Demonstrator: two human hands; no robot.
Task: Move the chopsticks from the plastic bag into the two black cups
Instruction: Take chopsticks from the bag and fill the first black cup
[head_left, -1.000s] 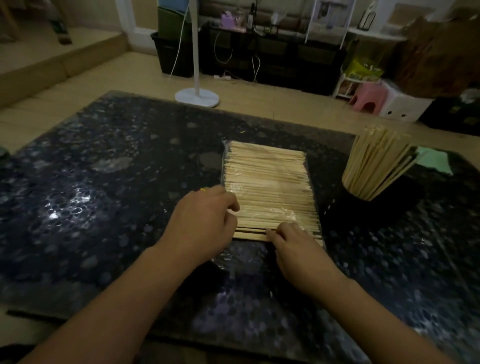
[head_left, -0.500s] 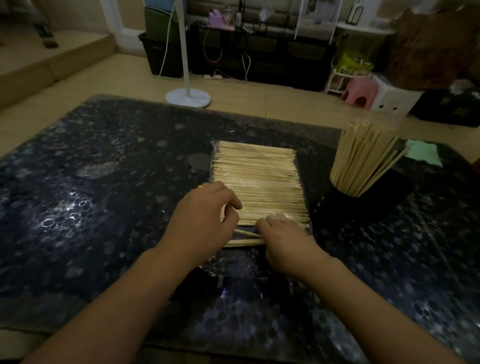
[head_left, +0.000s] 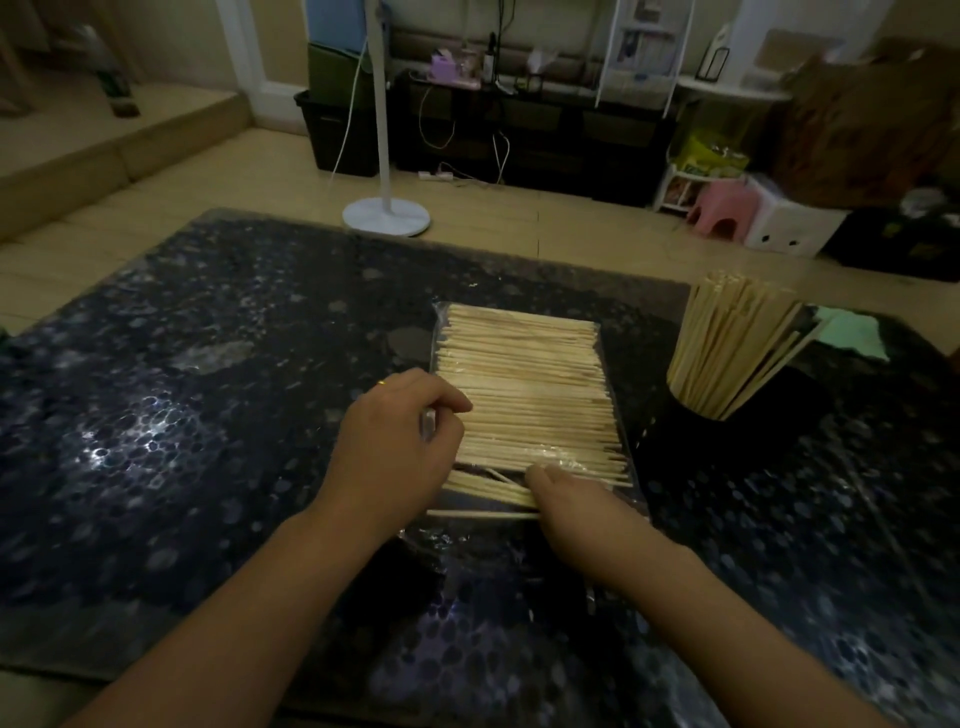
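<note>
The chopsticks (head_left: 524, 395) lie flat in the plastic bag (head_left: 621, 447) on the dark worktop (head_left: 182, 415), long axis running left to right, thin tips toward the right hand (head_left: 576, 506). That hand's fingers curl over a small loose bunch at the near edge. The left hand (head_left: 400, 441) pinches the bag's left end. Risk: a loose pinch lets sticks fan out and roll off, or the bag drags along. Right of the fingers, a black cup (head_left: 727, 431) already bristles with sticks.
</note>
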